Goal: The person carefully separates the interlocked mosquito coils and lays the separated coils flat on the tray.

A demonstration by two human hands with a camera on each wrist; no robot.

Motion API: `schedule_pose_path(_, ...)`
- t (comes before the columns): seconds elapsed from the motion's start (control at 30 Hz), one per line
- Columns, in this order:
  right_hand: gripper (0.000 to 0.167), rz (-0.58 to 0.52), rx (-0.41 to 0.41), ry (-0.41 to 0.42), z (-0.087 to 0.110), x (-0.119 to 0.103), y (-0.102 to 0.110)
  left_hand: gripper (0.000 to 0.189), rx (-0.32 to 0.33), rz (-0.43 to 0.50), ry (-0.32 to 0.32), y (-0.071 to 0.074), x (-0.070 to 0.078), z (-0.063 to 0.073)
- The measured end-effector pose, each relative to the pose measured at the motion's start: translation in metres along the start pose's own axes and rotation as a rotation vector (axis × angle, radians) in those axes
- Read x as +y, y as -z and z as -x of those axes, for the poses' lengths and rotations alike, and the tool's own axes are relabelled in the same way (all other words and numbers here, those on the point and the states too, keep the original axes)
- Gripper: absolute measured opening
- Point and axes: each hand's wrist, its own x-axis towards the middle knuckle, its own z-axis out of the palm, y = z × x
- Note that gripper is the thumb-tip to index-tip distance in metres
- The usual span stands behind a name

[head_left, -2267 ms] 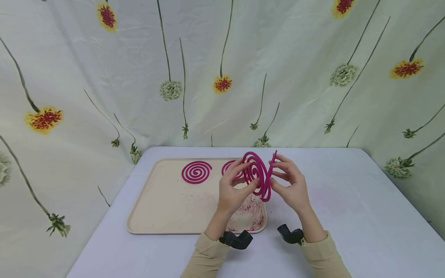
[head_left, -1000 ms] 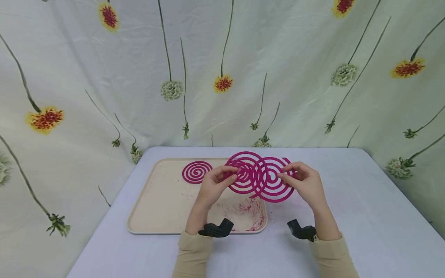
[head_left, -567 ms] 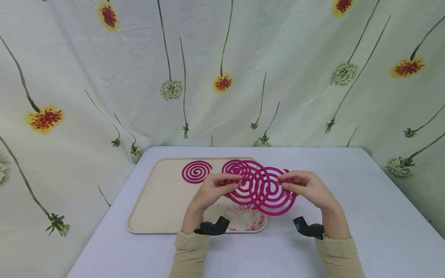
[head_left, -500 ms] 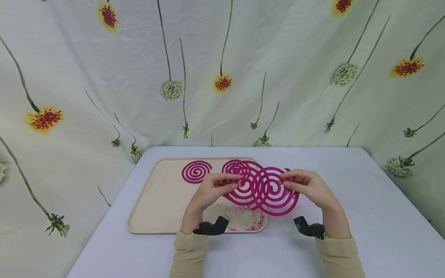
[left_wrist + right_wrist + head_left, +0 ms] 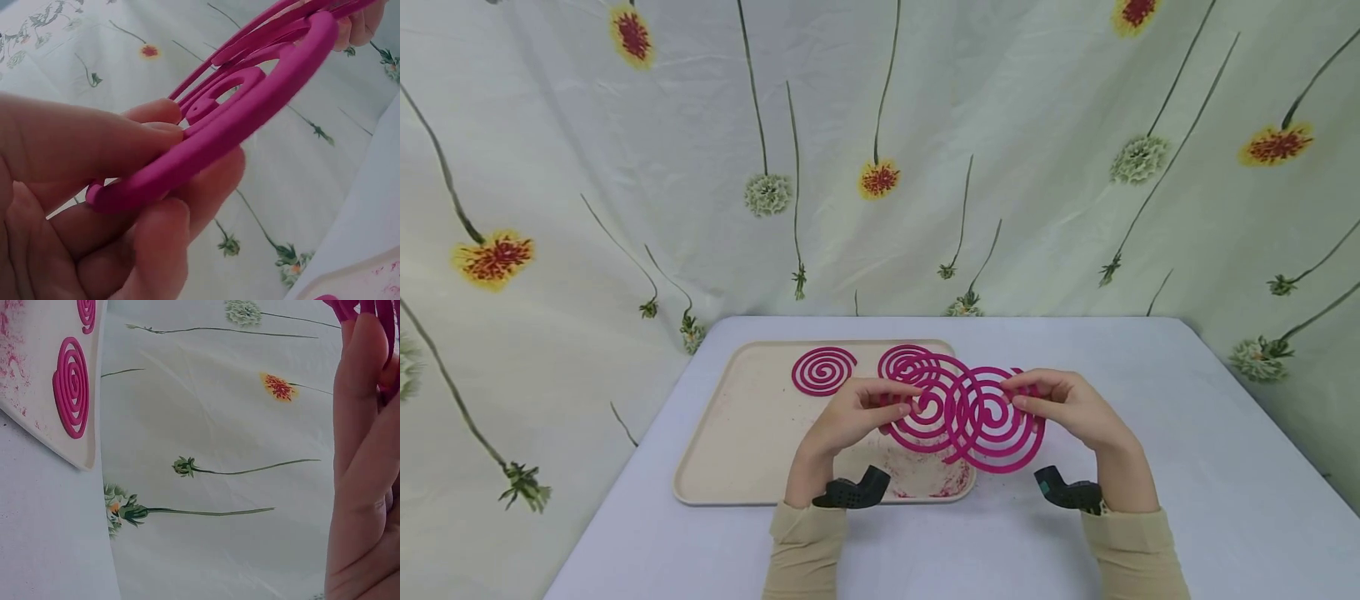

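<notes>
Two magenta mosquito coils are held up side by side over the right part of a cream tray [image 5: 737, 442], their inner edges overlapping. My left hand [image 5: 844, 417] pinches the left coil [image 5: 925, 448] between thumb and fingers; the left wrist view shows the thumb on one face of this coil [image 5: 219, 144] and fingers under it. My right hand [image 5: 1070, 407] pinches the right coil [image 5: 1000, 469] near its outer side. In the right wrist view, the right hand [image 5: 365, 456] fills the right edge and little of its coil shows.
Flat at the tray's back lie two more coils, a left one [image 5: 823, 372] and a right one [image 5: 895, 358], partly covered by the held coils. Magenta crumbs [image 5: 951, 475] mark the tray's front right. A white table [image 5: 1150, 433] and a flower-print cloth [image 5: 1045, 167] surround this.
The two held coils, earlier bunched together and tilted edge-on, now face the head camera side by side, still overlapping. My hands have moved apart and sunk slightly.
</notes>
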Motion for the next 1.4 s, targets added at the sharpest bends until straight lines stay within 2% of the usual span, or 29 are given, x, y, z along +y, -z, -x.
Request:
schedule_pose_path(0.1,0.026,0.031,0.059,-0.011,-0.001,-0.001,-0.003,0.025,0.045,0.020,0.008,-0.002,0.001,-0.001)
schedule_pose_path(0.17,0.028,0.051,0.131,-0.021,-0.003,-0.002,-0.007,0.026,0.099,0.051,0.019,-0.005,0.001,-0.002)
schedule_pose_path(0.3,0.031,0.047,0.307,-0.040,-0.007,-0.007,-0.017,0.027,0.260,0.140,0.039,-0.012,0.002,-0.007)
schedule_pose_path(0.4,0.032,0.026,0.430,-0.033,-0.011,-0.010,-0.026,0.026,0.390,0.194,0.029,-0.019,0.003,-0.011)
schedule_pose_path(0.57,0.030,-0.089,0.671,0.018,-0.022,-0.010,-0.045,0.026,0.602,0.286,-0.005,-0.036,0.004,-0.021)
schedule_pose_path(0.63,0.030,-0.147,0.755,0.041,-0.026,-0.009,-0.053,0.025,0.671,0.329,-0.015,-0.042,0.004,-0.024)
schedule_pose_path(0.7,0.029,-0.192,0.806,0.075,-0.028,-0.008,-0.060,0.027,0.713,0.381,-0.025,-0.047,0.003,-0.026)
schedule_pose_path(0.77,0.027,-0.221,0.843,0.134,-0.030,-0.007,-0.068,0.028,0.725,0.420,-0.056,-0.053,0.002,-0.027)
schedule_pose_path(0.87,0.024,-0.236,0.840,0.212,-0.034,-0.006,-0.078,0.033,0.691,0.452,-0.111,-0.063,0.001,-0.029)
schedule_pose_path(0.93,0.023,-0.203,0.816,0.217,-0.034,-0.006,-0.081,0.034,0.653,0.442,-0.137,-0.067,0.001,-0.030)
schedule_pose_path(1.03,0.023,-0.129,0.761,0.170,-0.032,-0.006,-0.075,0.034,0.611,0.420,-0.165,-0.069,0.000,-0.030)
schedule_pose_path(1.1,0.027,-0.079,0.711,0.113,-0.029,-0.007,-0.068,0.033,0.588,0.409,-0.180,-0.067,-0.001,-0.030)
schedule_pose_path(1.2,0.033,-0.029,0.590,0.045,-0.024,-0.007,-0.056,0.038,0.541,0.383,-0.190,-0.061,-0.002,-0.029)
schedule_pose_path(1.3,0.037,-0.004,0.461,0.025,-0.020,-0.007,-0.045,0.055,0.481,0.340,-0.184,-0.053,-0.002,-0.027)
schedule_pose_path(1.4,0.040,0.018,0.369,0.028,-0.016,-0.006,-0.034,0.070,0.402,0.300,-0.167,-0.043,-0.003,-0.024)
